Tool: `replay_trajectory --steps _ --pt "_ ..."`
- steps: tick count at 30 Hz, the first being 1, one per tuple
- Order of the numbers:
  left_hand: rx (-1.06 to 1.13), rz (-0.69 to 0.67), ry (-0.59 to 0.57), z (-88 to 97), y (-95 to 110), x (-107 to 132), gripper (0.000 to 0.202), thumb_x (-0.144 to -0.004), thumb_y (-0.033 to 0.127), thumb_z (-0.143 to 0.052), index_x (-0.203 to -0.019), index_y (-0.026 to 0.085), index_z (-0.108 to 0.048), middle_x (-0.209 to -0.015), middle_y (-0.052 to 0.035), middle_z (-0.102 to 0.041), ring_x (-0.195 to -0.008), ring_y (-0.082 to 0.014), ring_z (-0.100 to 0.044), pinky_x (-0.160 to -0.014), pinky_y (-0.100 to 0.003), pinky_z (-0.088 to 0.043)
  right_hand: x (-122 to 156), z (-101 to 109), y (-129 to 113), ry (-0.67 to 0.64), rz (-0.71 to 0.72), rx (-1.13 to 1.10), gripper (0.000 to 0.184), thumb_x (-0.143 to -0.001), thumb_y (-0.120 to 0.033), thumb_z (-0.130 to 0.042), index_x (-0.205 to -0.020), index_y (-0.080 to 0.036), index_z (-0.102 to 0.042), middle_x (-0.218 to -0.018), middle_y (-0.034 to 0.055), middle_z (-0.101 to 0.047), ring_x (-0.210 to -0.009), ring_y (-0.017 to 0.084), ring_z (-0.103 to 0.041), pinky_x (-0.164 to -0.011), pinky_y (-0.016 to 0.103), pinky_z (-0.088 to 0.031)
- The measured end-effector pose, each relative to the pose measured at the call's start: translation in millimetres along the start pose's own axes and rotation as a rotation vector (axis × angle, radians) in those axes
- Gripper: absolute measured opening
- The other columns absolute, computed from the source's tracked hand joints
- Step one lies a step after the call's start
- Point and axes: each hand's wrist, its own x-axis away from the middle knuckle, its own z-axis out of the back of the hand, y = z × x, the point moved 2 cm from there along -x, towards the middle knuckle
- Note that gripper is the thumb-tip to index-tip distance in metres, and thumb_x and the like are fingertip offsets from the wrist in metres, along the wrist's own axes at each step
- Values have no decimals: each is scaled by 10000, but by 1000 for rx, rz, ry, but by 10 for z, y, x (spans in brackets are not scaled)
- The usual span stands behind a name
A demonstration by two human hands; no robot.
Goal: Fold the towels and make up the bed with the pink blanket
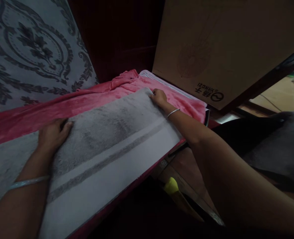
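A soft grey and white towel [107, 132] with a darker stripe along its near side lies spread over a pink blanket [99, 99]. My left hand [52, 132] is at the towel's far edge, its fingers curled and its thumb toward the right; it appears to grip the edge. My right hand [159, 98] pinches the towel's far right corner. Bracelets show on both wrists. The towel's left end runs out of view behind my left arm.
A large cardboard box [201, 46] stands behind the right end of the blanket. Patterned wallpaper or fabric [34, 49] rises at the far left. Below the near edge, a yellow object [171, 186] is near the tiled floor [186, 169]. A dark and grey shape [276, 142] is at the right.
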Motion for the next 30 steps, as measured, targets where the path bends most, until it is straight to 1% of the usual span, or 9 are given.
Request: replay_trajectory --steps 2,5,7,9,15,19,24,27,30 --pt "-47 -26 -59 -1 183 -146 673 -920 503 -289 -1351 92 -602 -1332 -176 -649 -1201 -339 -592 -996 -483 -487 -37 -13 -19 -11 15 -14 249 -935 -371 -579 -1084 -190 -663 -1159 107 -688 -1085 277 -612 -916 392 -478" --pt "-151 -154 -131 -39 576 -362 585 -945 490 -350 -1204 77 -673 -1198 -193 -686 -1090 -311 -618 -948 -439 -500 -92 -35 1 -8 23 -32 217 -941 -346 -571 -1049 -182 -662 -1139 113 -683 -1083 280 -599 -916 402 -473" --pt "-202 -193 -128 -73 805 -458 532 -953 454 -370 -1102 67 -702 -1125 -200 -691 -1045 -297 -615 -932 -417 -499 -126 -45 36 10 17 -42 216 -951 -335 -557 -1055 -173 -655 -1147 121 -673 -1093 283 -592 -923 411 -472" --pt "-192 -166 -77 -91 938 -511 490 -964 385 -356 -1093 64 -702 -1125 -196 -692 -1044 -289 -608 -935 -412 -496 -156 -53 64 26 18 -53 232 -970 -334 -532 -1083 -166 -646 -1160 129 -663 -1110 286 -586 -934 418 -471" --pt "-86 10 37 -95 910 -606 487 -986 328 -315 -1175 58 -672 -1167 -177 -694 -1037 -279 -621 -937 -426 -502 -211 -99 37 61 67 -38 316 -1037 -346 -404 -1211 -162 -593 -1191 147 -644 -1184 304 -570 -992 457 -444" --pt "-90 -14 -93 -179 908 -645 444 -986 346 -371 -1198 90 -666 -1180 -160 -703 -1054 -279 -631 -958 -438 -503 -184 -159 10 34 62 6 325 -1027 -336 -422 -1229 -151 -598 -1205 163 -657 -1193 321 -569 -1002 488 -437" --pt "-44 -30 -117 -186 871 -615 464 -967 348 -371 -1266 99 -622 -1254 -179 -675 -1124 -310 -620 -974 -463 -495 -98 -64 -1 -15 24 20 332 -996 -318 -475 -1255 -158 -606 -1253 156 -657 -1182 312 -588 -981 459 -456" --pt "-25 -78 -81 -136 841 -566 525 -939 334 -387 -1356 65 -557 -1309 -203 -636 -1204 -316 -581 -1026 -454 -466 56 98 49 -49 25 25 346 -978 -280 -501 -1288 -166 -605 -1276 138 -665 -1183 302 -602 -967 427 -476" --pt "-77 -226 12 -93 935 -432 615 -924 372 -417 -1440 43 -477 -1402 -220 -565 -1337 -333 -481 -1131 -476 -371 330 275 190 -90 42 42 383 -962 -252 -522 -1325 -158 -596 -1279 140 -676 -1161 289 -627 -950 390 -493"
